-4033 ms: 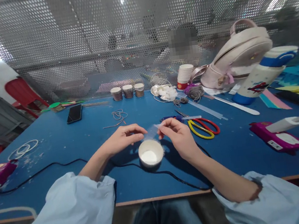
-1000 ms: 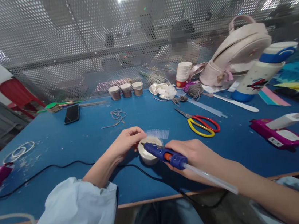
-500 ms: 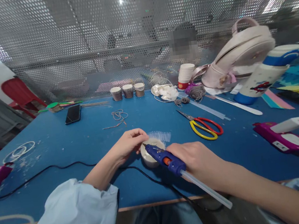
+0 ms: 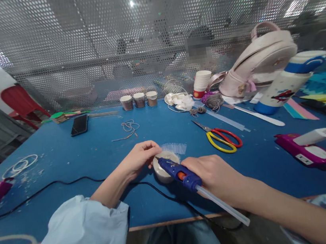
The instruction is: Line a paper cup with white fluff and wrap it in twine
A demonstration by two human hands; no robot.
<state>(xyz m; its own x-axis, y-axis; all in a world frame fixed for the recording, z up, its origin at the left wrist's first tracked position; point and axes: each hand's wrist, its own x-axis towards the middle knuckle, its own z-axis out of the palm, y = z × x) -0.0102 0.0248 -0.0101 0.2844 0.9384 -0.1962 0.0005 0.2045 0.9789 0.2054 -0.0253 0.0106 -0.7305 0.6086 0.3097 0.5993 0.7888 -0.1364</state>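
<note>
Unlike four seconds ago, the blue glue gun (image 4: 177,171) is pointing over the white cup (image 4: 163,178) instead of lying beside the scissors (image 4: 221,138), and the clear strip (image 4: 179,148) is resting on the blue table (image 4: 107,153) just behind the cup. The right hand (image 4: 213,173) is clamping the gun, whose glue stick (image 4: 223,206) is sticking out behind. The left hand (image 4: 142,156) is bringing thumb and fingers to the cup's left rim, near the nozzle; whether they are gripping it, I cannot tell.
</note>
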